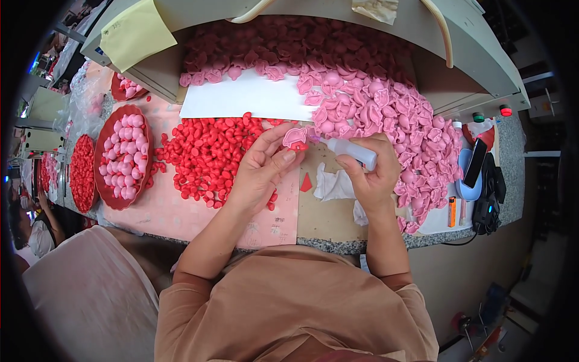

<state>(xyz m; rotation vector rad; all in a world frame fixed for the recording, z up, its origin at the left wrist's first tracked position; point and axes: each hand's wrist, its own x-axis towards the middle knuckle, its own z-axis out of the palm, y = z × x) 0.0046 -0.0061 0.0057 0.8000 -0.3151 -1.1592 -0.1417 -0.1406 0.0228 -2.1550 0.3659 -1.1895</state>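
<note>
Between the fingertips of my left hand (263,168) is a small pink plastic piece (295,137) with a curled rim, its hollow side toward me. A red piece (298,146) shows at its lower edge. My right hand (375,172) grips a translucent white squeeze bottle (353,152) lying nearly level, its thin purple tip (313,138) pointing left, close beside the pink piece; whether they touch I cannot tell. Left of my left hand lies a heap of small red pieces (208,158). A large heap of pink pieces (416,145) spreads beyond and right of my right hand.
A grey hooded housing (470,72) arches over the pink heap. On the left stand red trays (101,181) with pink and red pieces. A crumpled white tissue (333,184) lies between my arms. On the right are a blue holder (467,187), an orange lighter (452,211) and a black device (487,205).
</note>
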